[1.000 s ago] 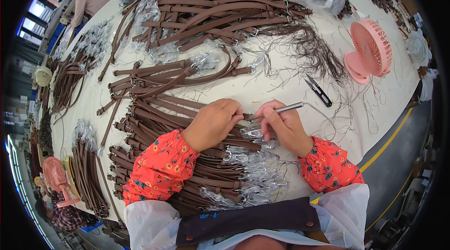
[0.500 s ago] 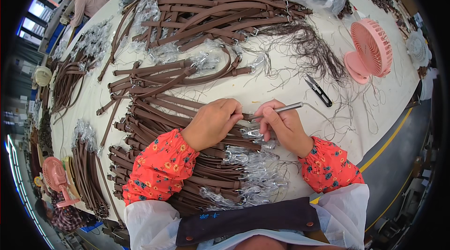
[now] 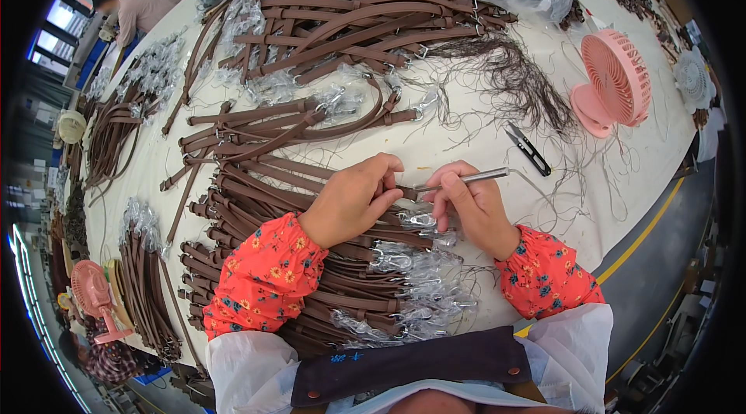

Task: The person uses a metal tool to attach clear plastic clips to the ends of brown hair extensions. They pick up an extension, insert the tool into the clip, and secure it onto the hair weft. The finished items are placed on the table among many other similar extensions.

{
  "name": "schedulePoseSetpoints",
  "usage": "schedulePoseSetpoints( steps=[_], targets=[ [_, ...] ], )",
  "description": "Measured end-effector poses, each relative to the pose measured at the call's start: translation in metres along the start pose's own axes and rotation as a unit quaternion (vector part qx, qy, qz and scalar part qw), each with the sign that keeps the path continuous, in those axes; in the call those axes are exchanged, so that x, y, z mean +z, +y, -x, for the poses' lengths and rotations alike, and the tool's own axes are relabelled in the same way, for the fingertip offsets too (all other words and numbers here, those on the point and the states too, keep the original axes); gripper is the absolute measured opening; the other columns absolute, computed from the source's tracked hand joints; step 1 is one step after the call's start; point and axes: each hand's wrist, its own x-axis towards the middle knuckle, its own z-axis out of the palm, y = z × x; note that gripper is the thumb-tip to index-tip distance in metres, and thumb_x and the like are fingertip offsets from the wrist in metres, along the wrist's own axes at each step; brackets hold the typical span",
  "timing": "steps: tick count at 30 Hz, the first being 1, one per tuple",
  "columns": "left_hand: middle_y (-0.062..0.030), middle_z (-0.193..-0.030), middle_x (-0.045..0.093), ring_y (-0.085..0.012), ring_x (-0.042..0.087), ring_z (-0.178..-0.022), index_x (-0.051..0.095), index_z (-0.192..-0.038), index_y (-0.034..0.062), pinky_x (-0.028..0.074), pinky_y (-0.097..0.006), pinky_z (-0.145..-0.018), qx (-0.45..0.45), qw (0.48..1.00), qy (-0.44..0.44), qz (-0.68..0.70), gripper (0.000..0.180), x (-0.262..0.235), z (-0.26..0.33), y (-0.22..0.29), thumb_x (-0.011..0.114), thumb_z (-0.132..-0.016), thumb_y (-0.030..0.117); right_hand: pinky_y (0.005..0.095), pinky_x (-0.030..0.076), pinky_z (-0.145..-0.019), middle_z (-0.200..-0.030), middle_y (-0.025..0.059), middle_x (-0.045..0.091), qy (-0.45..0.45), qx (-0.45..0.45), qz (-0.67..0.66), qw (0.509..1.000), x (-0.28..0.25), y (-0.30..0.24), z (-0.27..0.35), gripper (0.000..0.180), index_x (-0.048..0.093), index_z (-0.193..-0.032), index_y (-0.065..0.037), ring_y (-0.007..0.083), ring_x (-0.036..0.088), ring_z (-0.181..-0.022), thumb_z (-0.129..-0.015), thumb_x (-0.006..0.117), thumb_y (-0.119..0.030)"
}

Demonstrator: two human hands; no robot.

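Note:
My left hand (image 3: 353, 200) is closed on the end of a brown strap (image 3: 407, 193), thumb and fingers pinching it. In my right hand (image 3: 474, 208) is a slim metal pen-shaped tool (image 3: 489, 174) with a thin grey cord (image 3: 536, 187) running off its back end. The tool's tip points left at the strap end; whether it touches I cannot tell. Beneath both hands lies a row of brown straps (image 3: 342, 278), their metal clasps (image 3: 395, 260) wrapped in clear plastic.
Black thread snips (image 3: 530, 151) lie right of my hands, near loose dark threads (image 3: 521, 76) and a pink fan (image 3: 614, 80). A large heap of straps (image 3: 350, 14) covers the table's far side. Another person (image 3: 140, 6) is at the far left.
My left index finger has lifted away from the thumb a little. The tool in my right hand has shifted slightly right.

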Motion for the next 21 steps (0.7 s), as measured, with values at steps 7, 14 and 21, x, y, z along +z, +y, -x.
schedulePoseSetpoints(
  steps=[7,14,21],
  targets=[
    [-0.0094,-0.081,0.062,-0.0202,0.062,-0.069,0.068,-0.097,0.0026,0.050,-0.031,-0.063,0.047,0.996,0.005,-0.076,0.009,0.000,-0.003,-0.004,0.071,-0.089,0.005,0.0211,0.045,-0.052,-0.073,0.0021,0.061,0.000,-0.008,0.005,1.000,0.000,0.002,-0.002,0.036,0.061,-0.107,0.000,0.0072,0.058,-0.055,-0.109,0.045,-0.032],
    [-0.0096,-0.080,0.062,-0.0186,0.061,-0.066,0.068,-0.094,0.0012,0.048,-0.030,-0.061,0.012,0.999,-0.021,-0.032,0.007,-0.005,-0.002,-0.002,0.070,-0.089,0.004,0.0211,0.045,-0.052,-0.073,0.0019,0.061,-0.001,0.005,0.002,1.000,0.001,0.000,-0.001,0.034,0.061,-0.107,0.000,0.0072,0.058,-0.056,-0.109,0.046,-0.031],
    [-0.0094,-0.081,0.063,-0.0182,0.062,-0.067,0.067,-0.093,0.0013,0.049,-0.030,-0.062,0.033,0.998,-0.037,-0.042,0.006,-0.008,-0.002,-0.001,0.070,-0.089,0.005,0.0210,0.046,-0.052,-0.074,0.0020,0.061,-0.006,0.002,0.006,1.000,0.001,0.001,-0.001,0.034,0.061,-0.108,0.000,0.0072,0.058,-0.056,-0.109,0.046,-0.030]
  ],
)
